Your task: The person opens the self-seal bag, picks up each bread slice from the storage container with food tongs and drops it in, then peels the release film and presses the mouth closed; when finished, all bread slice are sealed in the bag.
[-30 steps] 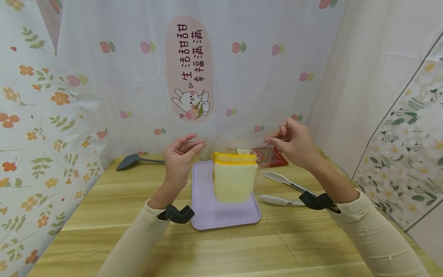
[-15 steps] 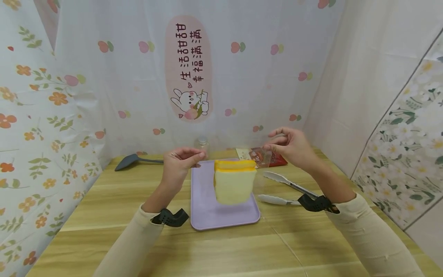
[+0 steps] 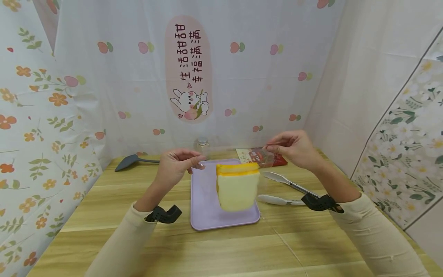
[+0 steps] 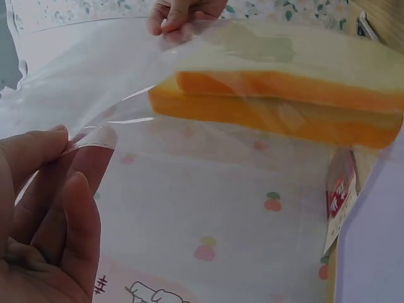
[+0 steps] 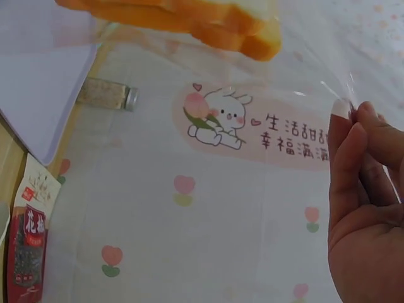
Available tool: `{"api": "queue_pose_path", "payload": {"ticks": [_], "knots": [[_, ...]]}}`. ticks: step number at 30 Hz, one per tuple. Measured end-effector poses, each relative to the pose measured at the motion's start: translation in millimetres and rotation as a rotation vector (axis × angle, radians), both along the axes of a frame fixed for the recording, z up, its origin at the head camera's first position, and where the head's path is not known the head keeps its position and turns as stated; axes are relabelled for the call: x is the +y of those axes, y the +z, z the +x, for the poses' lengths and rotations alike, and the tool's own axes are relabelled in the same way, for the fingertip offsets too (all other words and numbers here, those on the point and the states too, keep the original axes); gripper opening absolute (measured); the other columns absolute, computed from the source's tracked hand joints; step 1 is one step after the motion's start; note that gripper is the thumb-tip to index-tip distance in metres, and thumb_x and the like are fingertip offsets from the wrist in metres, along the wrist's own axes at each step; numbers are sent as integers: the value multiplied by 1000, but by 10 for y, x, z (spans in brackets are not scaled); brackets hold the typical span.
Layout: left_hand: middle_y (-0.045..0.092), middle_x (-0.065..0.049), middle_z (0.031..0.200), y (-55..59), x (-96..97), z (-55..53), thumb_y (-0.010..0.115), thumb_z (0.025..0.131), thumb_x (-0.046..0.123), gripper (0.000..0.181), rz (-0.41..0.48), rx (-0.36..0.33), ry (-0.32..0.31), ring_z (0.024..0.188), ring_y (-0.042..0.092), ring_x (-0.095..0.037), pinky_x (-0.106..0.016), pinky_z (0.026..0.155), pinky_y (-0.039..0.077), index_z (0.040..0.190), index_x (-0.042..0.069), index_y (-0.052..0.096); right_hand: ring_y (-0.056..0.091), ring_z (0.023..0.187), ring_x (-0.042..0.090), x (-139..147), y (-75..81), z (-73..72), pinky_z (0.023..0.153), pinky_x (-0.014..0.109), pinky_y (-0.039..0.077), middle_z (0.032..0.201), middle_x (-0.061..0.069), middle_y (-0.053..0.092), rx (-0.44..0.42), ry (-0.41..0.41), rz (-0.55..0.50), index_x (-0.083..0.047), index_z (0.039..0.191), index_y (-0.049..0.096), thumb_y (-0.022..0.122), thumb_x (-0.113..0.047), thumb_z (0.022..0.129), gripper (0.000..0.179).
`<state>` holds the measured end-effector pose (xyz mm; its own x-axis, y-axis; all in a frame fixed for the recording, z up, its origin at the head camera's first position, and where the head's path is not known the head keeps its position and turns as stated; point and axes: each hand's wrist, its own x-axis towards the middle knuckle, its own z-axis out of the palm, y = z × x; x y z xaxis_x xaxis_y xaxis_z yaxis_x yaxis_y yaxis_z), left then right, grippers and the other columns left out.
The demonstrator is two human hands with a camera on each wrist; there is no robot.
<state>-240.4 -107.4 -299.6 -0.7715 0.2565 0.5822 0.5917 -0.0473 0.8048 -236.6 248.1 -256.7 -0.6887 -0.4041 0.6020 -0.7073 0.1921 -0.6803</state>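
Note:
Two slices of bread [image 3: 238,190] with orange crusts hang above a lilac tray [image 3: 204,215], inside a clear plastic bag [image 4: 69,82]. On the left, my left hand [image 3: 178,165] pinches one upper corner of the bag between thumb and fingers. The opposite corner is pinched by my right hand [image 3: 292,150], which is a little higher. In the left wrist view the film stretches between both hands, with the bread [image 4: 271,101] off to the side. The right wrist view shows the film gathered at the right fingertips. Much of the bag's outline is too transparent to trace.
Metal tongs [image 3: 280,200] lie open to the right of the tray. Behind it stand a small glass jar [image 3: 202,148] and a red seasoning packet [image 3: 268,158]. A dark grey spatula [image 3: 128,162] lies at the back left. Printed curtains surround the wooden table [image 3: 221,254].
My left hand has lowered and shifted slightly left. The right hand has also come down, and the bagged bread has sunk and moved a little right.

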Motion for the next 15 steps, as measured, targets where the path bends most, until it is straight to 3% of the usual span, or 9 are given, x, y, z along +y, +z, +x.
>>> {"api": "queue_pose_path", "payload": {"ticks": [2,6,10,15], "knots": [[76,2,82,5,-24,-11,75,87,1,13,-16,48,-23,67,73,-18,-24,52,50,96,-9,73,63,59,8,16,9,11,47,21,42,85,5,76,16,47,-15,11,93,72,66,14,87,9],[77,2,87,15,-65,-45,71,87,-6,10,-2,153,-141,69,74,-18,-23,53,51,97,-7,75,45,49,12,44,19,21,44,27,32,84,4,76,38,134,-47,10,93,74,64,18,86,15],[76,2,90,33,-105,-67,67,89,-10,16,-8,229,-248,69,74,-15,-23,55,52,96,0,77,50,54,11,55,16,14,45,27,33,87,4,76,55,193,-76,10,92,74,62,21,86,17],[76,2,87,62,-132,-57,62,87,-18,16,-49,240,-269,68,72,-12,-26,55,54,91,-8,74,55,58,8,59,7,13,46,27,34,92,5,77,64,240,-99,7,93,77,62,21,85,22]]}}
